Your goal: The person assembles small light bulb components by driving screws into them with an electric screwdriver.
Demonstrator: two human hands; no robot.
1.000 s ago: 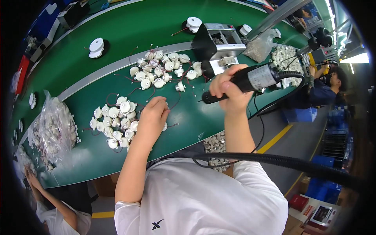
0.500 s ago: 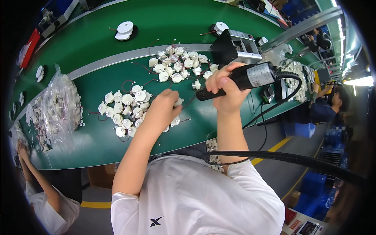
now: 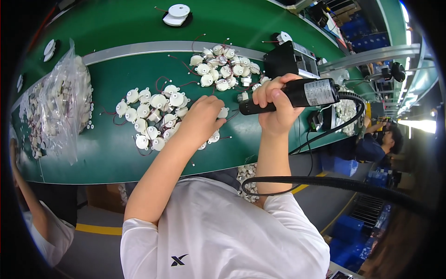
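My left hand (image 3: pixel 203 120) is closed at the right side of a heap of small white round motors (image 3: pixel 158 102) with thin dark red leads. A white motor (image 3: pixel 224 112) shows at its fingertips, partly hidden by the fingers. My right hand (image 3: pixel 278 102) is wrapped round a black electric screwdriver (image 3: pixel 318 91), held almost level with its front end toward my left hand. A thick black cable (image 3: pixel 357 111) curves down from the back of the screwdriver. Whether the screwdriver tip touches the motor is too small to tell.
Beyond my hands lies a second heap of white motors (image 3: pixel 223 69). A clear bag of parts (image 3: pixel 69 111) is at left, and a black box-shaped device (image 3: pixel 290 60) stands behind the screwdriver. White round units (image 3: pixel 177 16) sit on the green belt (image 3: pixel 125 23). Another person's arm (image 3: pixel 23 186) reaches in at far left.
The whole view has shifted and turned slightly, so the bench and its contents sit differently. Both hands keep nearly the same pose, the left by the motor and the right round the screwdriver.
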